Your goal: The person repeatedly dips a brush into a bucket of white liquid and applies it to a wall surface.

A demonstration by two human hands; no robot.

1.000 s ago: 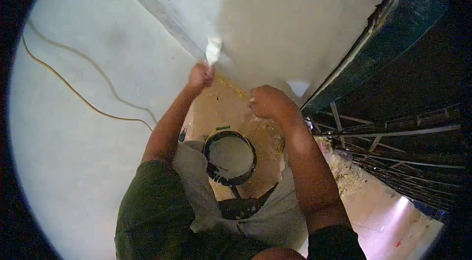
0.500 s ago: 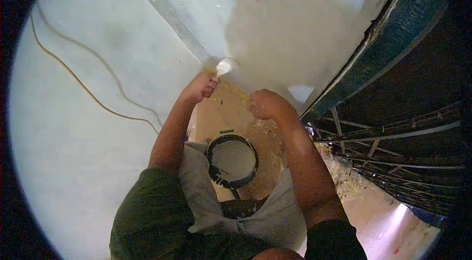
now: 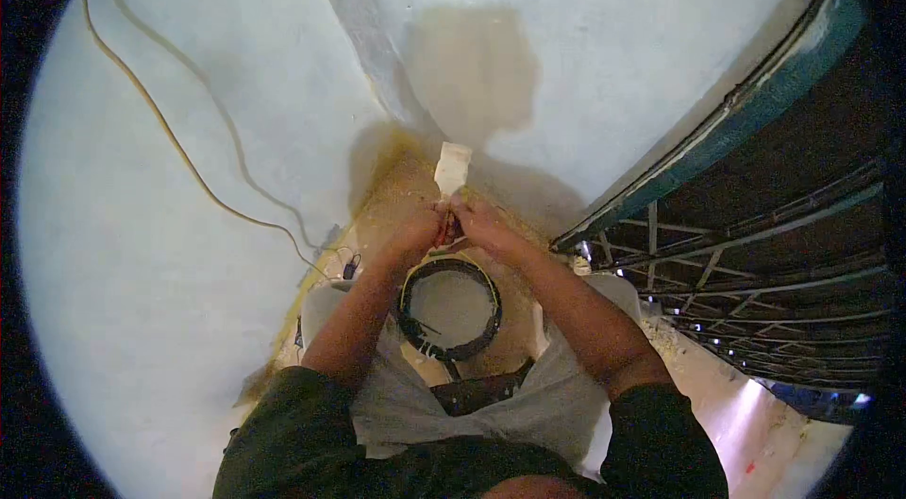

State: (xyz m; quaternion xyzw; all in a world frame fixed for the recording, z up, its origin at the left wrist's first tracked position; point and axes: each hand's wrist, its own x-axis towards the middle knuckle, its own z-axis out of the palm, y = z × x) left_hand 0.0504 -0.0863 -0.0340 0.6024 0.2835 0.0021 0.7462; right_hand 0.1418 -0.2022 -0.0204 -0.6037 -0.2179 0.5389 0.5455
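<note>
Both hands meet in front of me, just above the bucket. My left hand (image 3: pixel 420 227) is closed at the handle of a putty knife (image 3: pixel 453 169), whose pale, cream-coated blade points up and away. Against it, my right hand (image 3: pixel 479 223) is also closed, its fingers at the same handle; the handle itself is mostly hidden by the fingers. Below the hands, between my knees, stands a round black bucket (image 3: pixel 404 315) with a yellowish rim line. Grey-white paste (image 3: pixel 455 305) fills it, and a dark streak lies on its surface.
A pale wall (image 3: pixel 236 310) with a grey seam strip (image 3: pixel 363 22) rises ahead and left. A yellow cable (image 3: pixel 170 135) hangs along it. At right are a teal beam (image 3: pixel 717 131) and metal lattice framework (image 3: pixel 717 258). Debris (image 3: pixel 665 334) lies on the floor.
My hands, apart before, have come together at the putty knife. The right hand moved left and the left moved slightly right and down. The view has shifted, and the shadow on the wall is smaller.
</note>
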